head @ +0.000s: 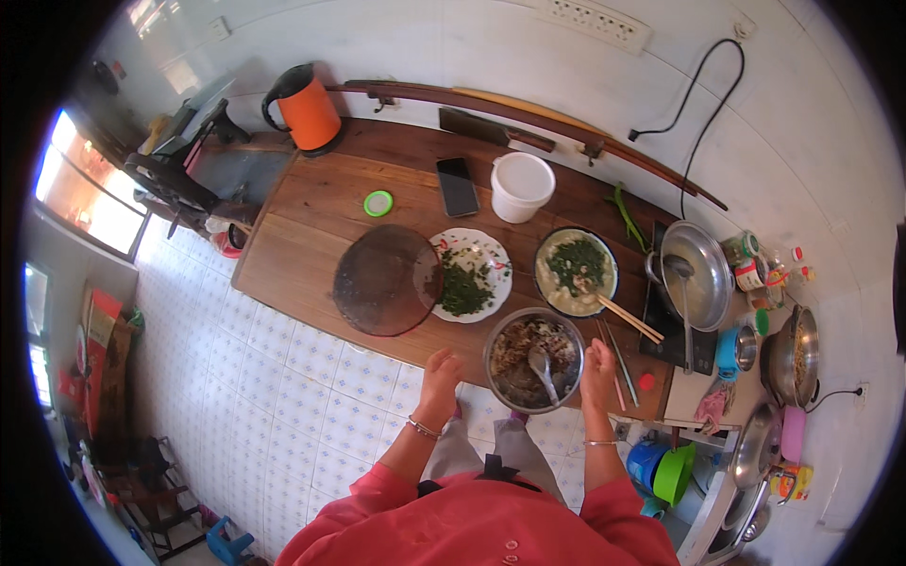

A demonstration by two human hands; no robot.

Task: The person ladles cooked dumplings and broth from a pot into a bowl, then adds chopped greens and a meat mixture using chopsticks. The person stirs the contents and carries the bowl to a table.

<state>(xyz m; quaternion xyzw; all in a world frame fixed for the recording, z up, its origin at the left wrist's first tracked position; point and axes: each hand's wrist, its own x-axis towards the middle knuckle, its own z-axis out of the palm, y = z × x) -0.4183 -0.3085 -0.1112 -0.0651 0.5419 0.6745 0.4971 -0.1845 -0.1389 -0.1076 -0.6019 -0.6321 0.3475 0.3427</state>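
A metal mixing bowl [497, 385] stands at the counter's front edge, partly jutting past it. Inside are a brown, crumbly mixture [520, 347] and a spoon [541, 368] leaning towards me. My right hand [599, 364] is at the bowl's right rim, fingers bent; whether it grips the rim is unclear. Left of the bowl, a small gap away, is my left hand [442, 378] with curled fingers and nothing visible in it. Behind the bowl are a white plate of chopped greens [467, 279], partly under a dark, see-through round lid [386, 279], and a bowl of pale food topped with greens [577, 265].
Chopsticks [637, 322] rest on the greens-topped bowl. Further back are a white tub [522, 187], a phone [458, 187], a green-rimmed lid [378, 204] and an orange kettle [308, 113]. Rightwards, a pan with a ladle [697, 276] sits by a black cooktop [655, 350].
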